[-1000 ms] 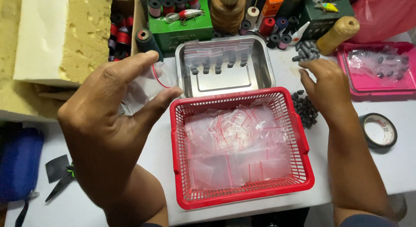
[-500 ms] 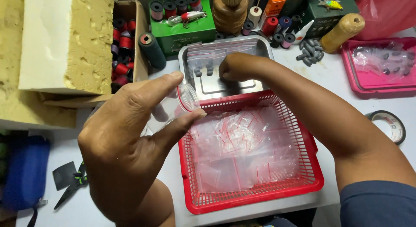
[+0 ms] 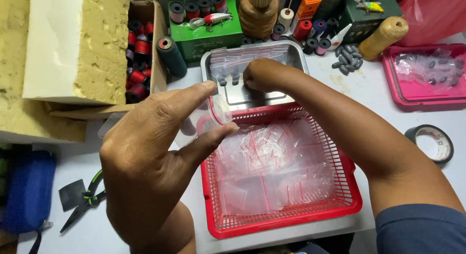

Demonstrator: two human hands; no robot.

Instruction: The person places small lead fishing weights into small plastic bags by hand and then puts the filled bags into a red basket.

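My left hand (image 3: 155,157) holds a small clear zip bag (image 3: 213,112) with a red seal strip, pinched open between thumb and fingers, just left of the red plastic basket (image 3: 349,183). Many empty clear zip bags (image 3: 272,162) lie in that basket. My right hand (image 3: 264,74) reaches across the basket into the metal tray (image 3: 298,52), fingers closed over the filled bags with dark sinkers (image 3: 228,74) lying there. What the right fingers grip is hidden.
A foam block (image 3: 73,45) and a carton of thread spools (image 3: 138,50) stand at the left. Loose dark sinkers (image 3: 347,60), a twine spool (image 3: 383,38), a pink tray (image 3: 427,74), a tape roll (image 3: 432,143) and pliers (image 3: 82,205) lie on the table.
My right hand swung from the loose sinkers at the right into the metal tray. My left hand drew the open bag toward the basket's corner.
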